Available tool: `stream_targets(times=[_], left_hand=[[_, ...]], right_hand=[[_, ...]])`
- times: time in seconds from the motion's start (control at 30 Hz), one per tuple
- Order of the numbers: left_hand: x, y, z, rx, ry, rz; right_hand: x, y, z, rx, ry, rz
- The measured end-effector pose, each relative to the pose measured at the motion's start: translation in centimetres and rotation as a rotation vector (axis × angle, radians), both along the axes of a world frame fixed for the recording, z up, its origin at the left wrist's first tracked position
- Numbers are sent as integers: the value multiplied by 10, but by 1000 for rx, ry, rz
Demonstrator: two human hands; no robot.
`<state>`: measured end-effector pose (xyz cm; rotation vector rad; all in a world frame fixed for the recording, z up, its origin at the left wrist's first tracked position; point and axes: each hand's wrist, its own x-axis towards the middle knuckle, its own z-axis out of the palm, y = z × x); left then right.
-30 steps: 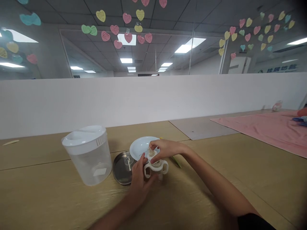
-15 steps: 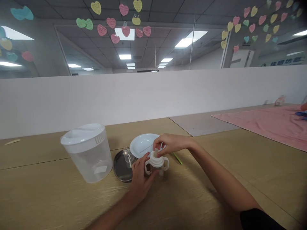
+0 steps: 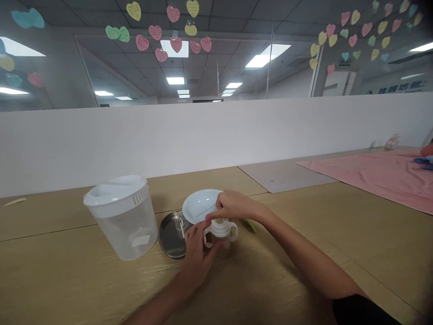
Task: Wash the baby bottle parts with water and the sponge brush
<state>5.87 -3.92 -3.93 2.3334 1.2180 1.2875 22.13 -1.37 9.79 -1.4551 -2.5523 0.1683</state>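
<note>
While I watch from far away, my right hand [image 3: 235,205] pinches the cap of a two-handled baby cup [image 3: 221,239] and my left hand [image 3: 198,255] holds its left handle. The cup stands on the tabletop [image 3: 50,266], just before a white plate [image 3: 199,203] and beside a steel lid [image 3: 172,234]. Free room lies rightward until a pink cloth [image 3: 372,176].
</note>
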Motion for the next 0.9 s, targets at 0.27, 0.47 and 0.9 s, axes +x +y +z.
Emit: stream_targets(times=[0.27,0.47,0.9], left_hand=[[0,0,1,-9,6,-8],[1,2,-7,4,-38,-14],[1,0,2,-68,-18,-25]], right_hand=[[6,-6,14,-26,234,109],[4,-3,7,-31,254,184],[8,-2,10,-118,154,254]])
